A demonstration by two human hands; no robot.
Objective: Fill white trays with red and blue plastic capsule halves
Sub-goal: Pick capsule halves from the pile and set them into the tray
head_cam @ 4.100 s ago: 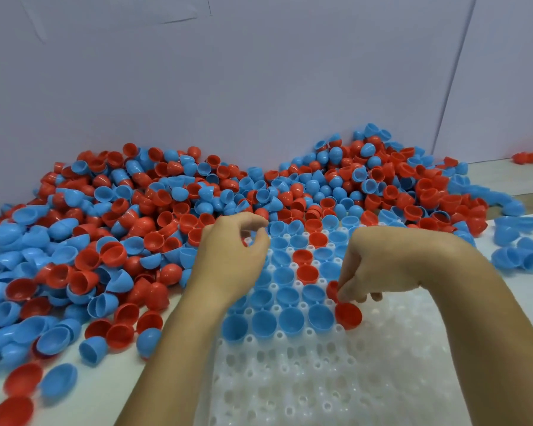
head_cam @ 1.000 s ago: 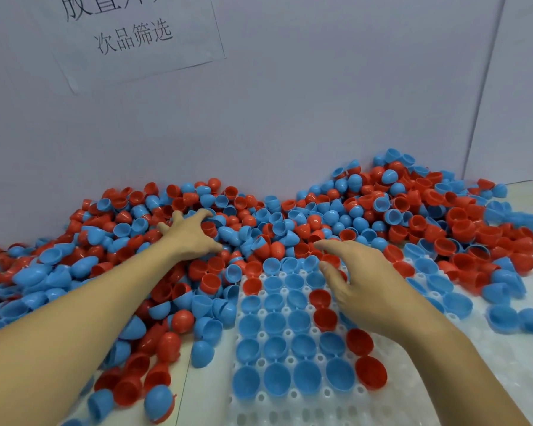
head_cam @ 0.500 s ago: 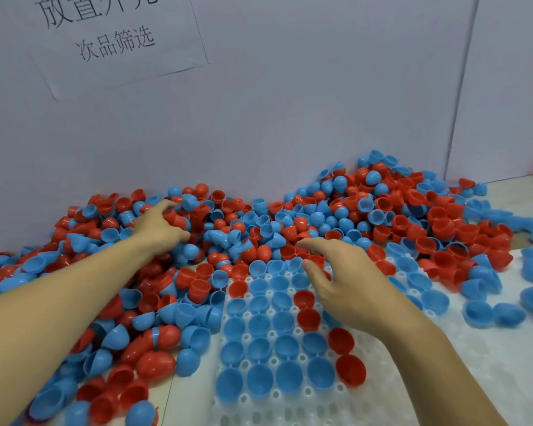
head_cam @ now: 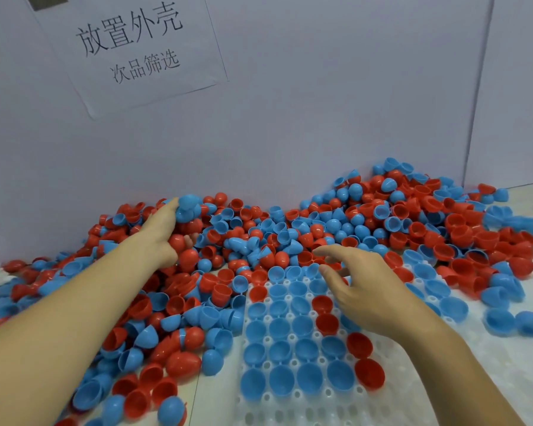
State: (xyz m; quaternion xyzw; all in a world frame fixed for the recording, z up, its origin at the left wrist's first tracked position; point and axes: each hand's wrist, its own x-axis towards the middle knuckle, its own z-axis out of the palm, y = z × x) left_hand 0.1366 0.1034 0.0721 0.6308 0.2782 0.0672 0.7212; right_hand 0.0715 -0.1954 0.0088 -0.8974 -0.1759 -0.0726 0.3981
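Left hand (head_cam: 163, 232) amid capsule halves (head_cam: 320, 229)

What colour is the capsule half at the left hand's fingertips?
Blue: the capsule half at the left hand fingertips, in the head view.

Left hand (head_cam: 163, 232) extended far forward, fingers curled. Right hand (head_cam: 360, 287) held nearer, palm down, fingers loosely spread.

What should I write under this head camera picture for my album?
Left hand grabs blue shells from the pile; right hand hovers over the white tray.
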